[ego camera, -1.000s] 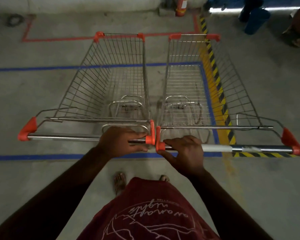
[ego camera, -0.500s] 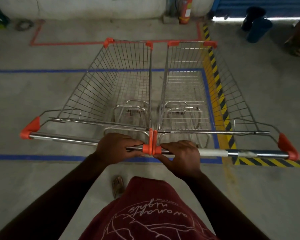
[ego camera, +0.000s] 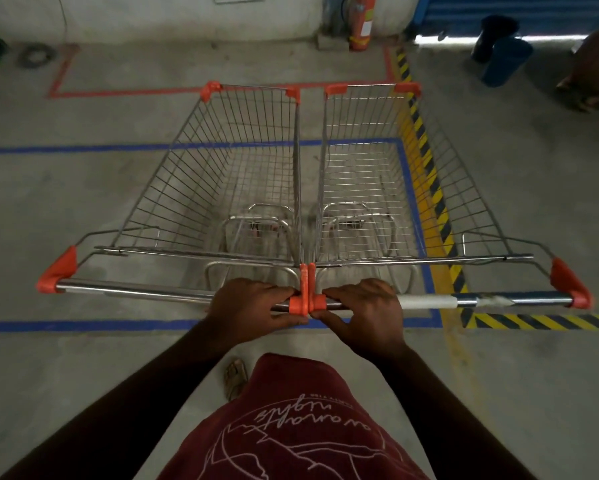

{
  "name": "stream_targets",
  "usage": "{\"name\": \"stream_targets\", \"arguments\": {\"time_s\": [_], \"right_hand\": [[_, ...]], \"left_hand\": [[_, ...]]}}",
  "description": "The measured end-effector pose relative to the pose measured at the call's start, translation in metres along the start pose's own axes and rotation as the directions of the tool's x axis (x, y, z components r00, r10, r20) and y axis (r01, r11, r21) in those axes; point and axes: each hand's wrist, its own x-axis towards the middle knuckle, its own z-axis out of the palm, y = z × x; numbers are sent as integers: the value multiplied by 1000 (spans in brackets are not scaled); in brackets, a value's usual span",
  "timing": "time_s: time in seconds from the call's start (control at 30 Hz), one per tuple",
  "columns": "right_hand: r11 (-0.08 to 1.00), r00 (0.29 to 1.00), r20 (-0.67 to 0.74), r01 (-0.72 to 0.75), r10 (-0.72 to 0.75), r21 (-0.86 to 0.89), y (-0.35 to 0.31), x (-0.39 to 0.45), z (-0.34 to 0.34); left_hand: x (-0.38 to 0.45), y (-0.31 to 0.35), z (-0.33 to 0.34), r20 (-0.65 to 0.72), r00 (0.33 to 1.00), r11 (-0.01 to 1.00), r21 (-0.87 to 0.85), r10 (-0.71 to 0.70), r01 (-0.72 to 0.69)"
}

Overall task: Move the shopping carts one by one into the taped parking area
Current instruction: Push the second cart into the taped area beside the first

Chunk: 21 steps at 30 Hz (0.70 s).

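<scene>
Two wire shopping carts (ego camera: 242, 174) stand side by side across blue floor tape (ego camera: 83, 325); left hand (ego camera: 253, 306) and right hand (ego camera: 364, 310) grip their handles, likely parking; next, release.

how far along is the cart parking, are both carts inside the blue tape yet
Looks done: the left cart and right cart stand side by side, baskets over the blue-taped area. In hand: the left hand and right hand each grip a handle end. Left: the handles hang over the near tape line, and the front corners reach beyond the far line.
</scene>
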Motion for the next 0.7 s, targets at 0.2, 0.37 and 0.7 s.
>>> {"name": "stream_targets", "arguments": {"time_s": [0.2,0.37,0.7], "right_hand": [[1000,1000,6,-23,23,1,4,4,-1],[1000,999,11,-30,30,-3,4,7,-3],[999,999,35,-38,37,20,5,14,-3]], "left_hand": [[5,-2,3,-16,1000,1000,8,8,-7],[16,-4,2,13,999,998,-24,-52,52],[19,-3,-3,164,976,978,-128,-143,165]]}}
